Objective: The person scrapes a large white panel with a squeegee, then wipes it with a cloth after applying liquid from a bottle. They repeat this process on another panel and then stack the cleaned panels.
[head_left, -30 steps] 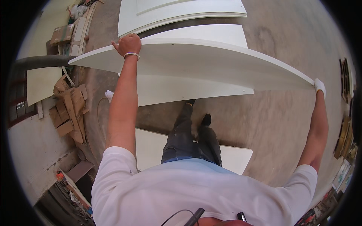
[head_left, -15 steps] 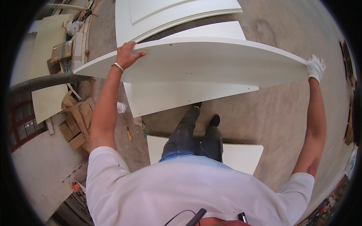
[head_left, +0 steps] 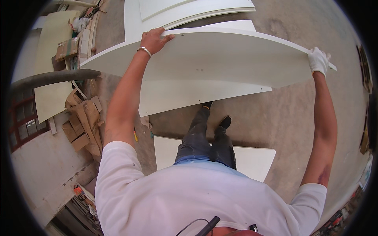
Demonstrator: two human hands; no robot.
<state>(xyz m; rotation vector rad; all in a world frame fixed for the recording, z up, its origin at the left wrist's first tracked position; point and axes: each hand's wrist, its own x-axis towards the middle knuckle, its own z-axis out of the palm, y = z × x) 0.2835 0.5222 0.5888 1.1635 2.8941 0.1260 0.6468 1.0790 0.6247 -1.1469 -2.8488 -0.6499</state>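
Observation:
A long white panel (head_left: pixel 220 55) stands tilted on edge across the view in front of me. My left hand (head_left: pixel 154 41), bare with a bracelet at the wrist, grips its top edge left of the middle, thumb on the near face and fingers over the far side. Near the panel's right end my right hand (head_left: pixel 319 61), in a white glove, is closed over the same edge. Beneath it, another white panel (head_left: pixel 185 99) with small holes along its near edge lies low over the floor. The held panel's lower edge is hard to make out against it.
More white panels (head_left: pixel 189 11) lie beyond. Behind my feet is another white board (head_left: pixel 254 159). Flattened cardboard (head_left: pixel 84 120), a taped carton (head_left: pixel 67 49) and a dark curved pipe (head_left: pixel 55 77) are at the left. Stacked material (head_left: pixel 364 69) lines the far right.
My left hand has slid rightward along the panel's top edge. My right hand has moved inward, so the panel's right tip now shows past it. The panel sits slightly higher in view.

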